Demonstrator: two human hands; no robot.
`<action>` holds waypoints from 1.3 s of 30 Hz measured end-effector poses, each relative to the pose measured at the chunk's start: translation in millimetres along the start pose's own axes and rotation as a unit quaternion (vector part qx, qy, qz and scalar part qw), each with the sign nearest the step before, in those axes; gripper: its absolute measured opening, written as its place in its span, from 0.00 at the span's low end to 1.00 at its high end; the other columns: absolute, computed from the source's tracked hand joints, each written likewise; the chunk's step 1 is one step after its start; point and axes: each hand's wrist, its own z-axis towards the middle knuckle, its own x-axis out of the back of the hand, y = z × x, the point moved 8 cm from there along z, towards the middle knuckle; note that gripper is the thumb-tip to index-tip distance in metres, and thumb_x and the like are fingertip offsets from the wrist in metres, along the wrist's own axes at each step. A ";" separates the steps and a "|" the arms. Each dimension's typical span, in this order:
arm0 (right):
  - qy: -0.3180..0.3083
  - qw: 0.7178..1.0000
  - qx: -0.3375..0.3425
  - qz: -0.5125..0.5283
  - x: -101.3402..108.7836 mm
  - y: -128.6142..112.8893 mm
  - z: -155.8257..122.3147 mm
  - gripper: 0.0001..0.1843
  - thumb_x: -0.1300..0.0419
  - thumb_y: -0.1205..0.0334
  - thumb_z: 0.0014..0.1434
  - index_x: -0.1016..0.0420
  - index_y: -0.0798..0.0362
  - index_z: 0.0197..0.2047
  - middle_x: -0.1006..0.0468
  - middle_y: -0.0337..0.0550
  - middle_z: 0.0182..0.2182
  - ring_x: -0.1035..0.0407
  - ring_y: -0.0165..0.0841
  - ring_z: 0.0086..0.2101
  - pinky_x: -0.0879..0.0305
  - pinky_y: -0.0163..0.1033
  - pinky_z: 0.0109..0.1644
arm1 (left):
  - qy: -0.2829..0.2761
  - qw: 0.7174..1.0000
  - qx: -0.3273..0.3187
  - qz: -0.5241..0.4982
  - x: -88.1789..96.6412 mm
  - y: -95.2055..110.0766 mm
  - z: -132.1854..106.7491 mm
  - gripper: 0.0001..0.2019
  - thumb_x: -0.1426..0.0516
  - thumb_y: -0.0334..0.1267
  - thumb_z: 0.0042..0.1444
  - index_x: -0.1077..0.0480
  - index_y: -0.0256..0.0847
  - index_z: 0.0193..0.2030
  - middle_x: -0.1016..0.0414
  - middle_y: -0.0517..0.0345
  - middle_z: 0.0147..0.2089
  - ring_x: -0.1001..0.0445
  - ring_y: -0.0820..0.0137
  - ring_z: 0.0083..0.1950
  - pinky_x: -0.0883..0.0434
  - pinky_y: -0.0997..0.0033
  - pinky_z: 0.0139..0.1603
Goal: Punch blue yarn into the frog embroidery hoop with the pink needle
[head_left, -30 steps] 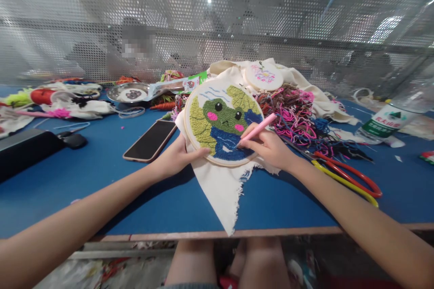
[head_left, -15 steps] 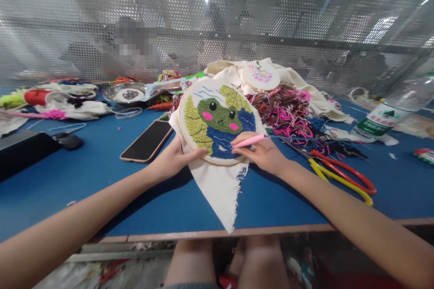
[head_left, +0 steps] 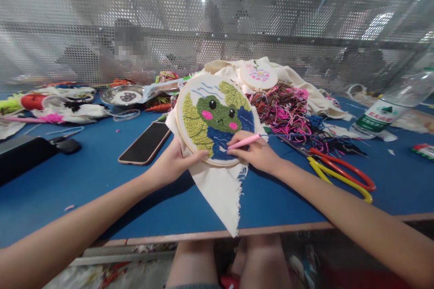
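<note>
A round embroidery hoop point(head_left: 180, 130) is tilted up toward me, stretched with white cloth point(head_left: 220, 198) that hangs down in a frayed point. Looped yarn on it forms a green frog point(head_left: 217, 115) with pink cheeks, yellow-green leaves and blue water. At the hoop's lower left edge, my left hand point(head_left: 179, 158) grips the rim, thumb on the front and fingers behind. My right hand point(head_left: 256, 153) is closed round a pink punch needle point(head_left: 244, 141), its tip end at the small bare white patch in the blue area. Blue yarn trails from the tool's back end.
A phone point(head_left: 145, 143) lies left of the hoop. To the right are scissors point(head_left: 342, 171) with red and yellow handles, a tangled yarn heap point(head_left: 288, 110) and a tilted water bottle point(head_left: 383, 113). Behind stand a metal dish point(head_left: 108, 95), another hoop point(head_left: 259, 75) and a perforated metal screen point(head_left: 285, 13).
The punch needle in my right hand has shifted slightly left and lies closer to the bare patch. My left hand keeps its grip on the hoop. The view has moved a little.
</note>
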 end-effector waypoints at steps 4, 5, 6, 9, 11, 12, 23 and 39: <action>-0.016 1.000 0.002 0.014 3.3 -4.4 -2.2 0.04 0.41 0.61 0.57 0.29 0.51 0.36 0.27 0.41 0.35 0.32 0.34 0.39 0.38 0.41 0.45 | 0.005 1.000 0.009 -0.002 3.8 -7.9 3.2 0.24 0.40 0.46 0.50 0.35 0.37 0.52 0.31 0.48 0.57 0.33 0.58 0.58 0.37 0.56 0.61; -0.019 0.999 -0.007 0.029 4.4 -3.1 -2.4 0.04 0.42 0.62 0.58 0.30 0.51 0.38 0.27 0.41 0.36 0.32 0.33 0.39 0.37 0.40 0.45 | 0.003 1.000 0.011 -0.005 4.4 -10.0 4.0 0.25 0.39 0.47 0.50 0.35 0.37 0.52 0.31 0.48 0.58 0.33 0.57 0.58 0.36 0.56 0.61; -0.019 0.999 -0.013 0.043 5.7 -1.8 -2.5 0.04 0.43 0.62 0.58 0.30 0.51 0.39 0.27 0.41 0.36 0.32 0.33 0.39 0.37 0.40 0.45 | -0.001 1.000 0.013 -0.008 4.5 -11.8 4.6 0.25 0.39 0.47 0.49 0.35 0.37 0.52 0.31 0.48 0.58 0.34 0.57 0.58 0.36 0.56 0.60; -0.014 0.999 0.012 0.046 7.1 -3.9 -2.3 0.03 0.42 0.62 0.58 0.30 0.51 0.35 0.27 0.41 0.36 0.33 0.34 0.40 0.37 0.41 0.46 | -0.004 1.000 0.010 -0.008 5.2 -13.1 5.1 0.24 0.39 0.47 0.50 0.34 0.37 0.51 0.31 0.47 0.58 0.34 0.57 0.59 0.35 0.57 0.60; -0.018 0.998 0.049 0.016 4.4 -9.5 -3.4 0.04 0.42 0.62 0.59 0.30 0.52 0.33 0.27 0.42 0.35 0.33 0.34 0.39 0.37 0.41 0.45 | -0.005 1.000 0.001 -0.002 5.0 -10.6 4.5 0.24 0.39 0.46 0.50 0.34 0.36 0.51 0.32 0.47 0.58 0.34 0.57 0.59 0.36 0.57 0.60; -0.022 0.998 0.061 -0.002 2.4 -11.6 -4.3 0.04 0.43 0.61 0.59 0.30 0.52 0.34 0.27 0.42 0.34 0.33 0.34 0.39 0.37 0.41 0.45 | -0.006 1.000 -0.003 0.002 4.7 -9.2 4.2 0.24 0.40 0.46 0.50 0.34 0.36 0.51 0.32 0.47 0.59 0.35 0.57 0.59 0.37 0.57 0.61; 0.020 0.999 0.023 -0.036 13.0 -9.7 -8.0 0.07 0.49 0.59 0.63 0.35 0.51 0.35 0.30 0.43 0.36 0.31 0.32 0.34 0.33 0.40 0.41 | -0.006 1.000 0.009 -0.007 6.9 -16.9 5.4 0.24 0.39 0.46 0.50 0.34 0.36 0.52 0.32 0.47 0.59 0.35 0.57 0.60 0.36 0.57 0.60; 0.014 0.997 -0.031 0.075 15.5 1.5 -7.8 0.07 0.50 0.56 0.64 0.39 0.50 0.37 0.30 0.42 0.34 0.29 0.32 0.35 0.30 0.41 0.42 | -0.003 1.000 0.023 -0.001 9.5 -22.4 6.2 0.29 0.38 0.47 0.49 0.37 0.39 0.56 0.30 0.49 0.57 0.31 0.57 0.56 0.34 0.60 0.59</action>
